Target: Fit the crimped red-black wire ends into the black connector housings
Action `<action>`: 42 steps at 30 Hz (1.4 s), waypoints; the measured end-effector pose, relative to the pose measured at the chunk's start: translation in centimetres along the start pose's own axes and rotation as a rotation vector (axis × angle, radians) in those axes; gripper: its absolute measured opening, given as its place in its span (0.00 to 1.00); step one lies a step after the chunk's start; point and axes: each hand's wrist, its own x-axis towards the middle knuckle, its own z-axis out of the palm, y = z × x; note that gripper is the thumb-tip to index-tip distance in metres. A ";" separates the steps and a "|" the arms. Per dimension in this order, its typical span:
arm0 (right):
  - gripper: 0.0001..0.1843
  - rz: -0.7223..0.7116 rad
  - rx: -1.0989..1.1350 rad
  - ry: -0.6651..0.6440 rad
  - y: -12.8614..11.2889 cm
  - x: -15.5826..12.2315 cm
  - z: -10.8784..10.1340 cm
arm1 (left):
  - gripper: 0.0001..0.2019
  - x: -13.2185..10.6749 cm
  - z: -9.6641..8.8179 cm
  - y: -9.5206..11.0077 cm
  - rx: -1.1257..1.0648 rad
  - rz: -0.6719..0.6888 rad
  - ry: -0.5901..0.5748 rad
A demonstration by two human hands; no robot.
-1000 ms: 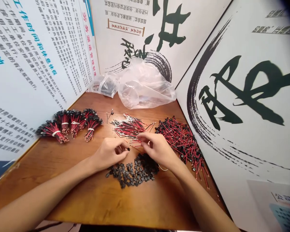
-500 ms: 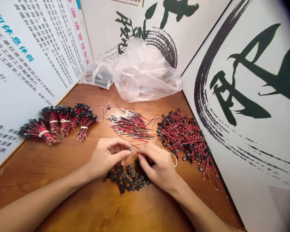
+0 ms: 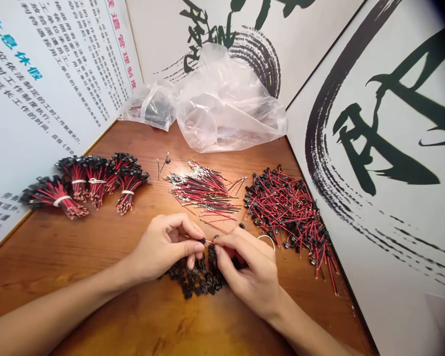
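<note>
My left hand (image 3: 169, 245) pinches a small black connector housing (image 3: 202, 241) between thumb and forefinger. Facing it, my right hand (image 3: 246, 262) grips a thin red wire (image 3: 212, 242) whose bare metal end points at the housing. The tips almost meet; whether the wire end is inside the housing I cannot tell. Under both hands lies a heap of black connector housings (image 3: 196, 279), partly hidden by my fingers. Beyond my hands is a pile of loose red and black wires (image 3: 203, 188) with metal ends.
On the right spreads a large heap of wired connectors (image 3: 287, 207). Several banded bundles (image 3: 96, 180) stand at left. A clear plastic bag (image 3: 230, 109) and a smaller bag (image 3: 152, 106) sit at the back. A pale rubber band (image 3: 269, 240) lies by my right hand. Panels (image 3: 356, 222) wall the table.
Both hands appear slightly lower in view, still holding housing and wire tip to tip. The view has shifted a little. A single black housing now shows above my right hand.
</note>
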 end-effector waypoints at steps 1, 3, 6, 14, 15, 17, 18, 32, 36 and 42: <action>0.07 -0.002 -0.002 0.000 0.0 0.0 0.0 | 0.10 0.0 0.0 0.0 -0.002 -0.006 -0.004; 0.08 -0.006 -0.010 -0.003 -0.1 0.0 0.0 | 0.11 -0.1 0.1 0.0 -0.007 -0.011 -0.010; 0.08 -0.037 -0.041 -0.017 0.0 -0.2 0.1 | 0.10 0.0 0.1 -0.1 -0.021 -0.010 -0.010; 0.09 -0.056 -0.035 -0.068 -0.3 -0.3 -0.1 | 0.08 -0.1 0.1 0.0 0.086 -0.001 -0.025; 0.09 -0.010 -0.007 -0.071 -0.4 -0.2 -0.2 | 0.09 -0.2 0.1 0.0 0.093 0.001 -0.029; 0.09 0.087 0.043 -0.080 -0.6 0.0 -0.4 | 0.09 -0.3 0.1 0.0 0.103 0.002 -0.033; 0.09 0.125 0.062 -0.083 -0.6 0.1 -0.5 | 0.09 -0.3 0.2 0.0 0.107 0.003 -0.032; 0.09 0.375 0.166 -0.146 -0.5 0.3 -0.7 | 0.04 -0.5 0.1 -0.1 0.182 0.126 -0.064; 0.08 0.519 0.309 -0.212 -0.4 0.4 -0.8 | 0.04 -0.6 0.0 -0.2 0.193 0.162 -0.118; 0.09 0.457 0.238 -0.172 -0.7 0.3 -0.5 | 0.05 -0.7 0.1 -0.7 0.160 0.160 -0.139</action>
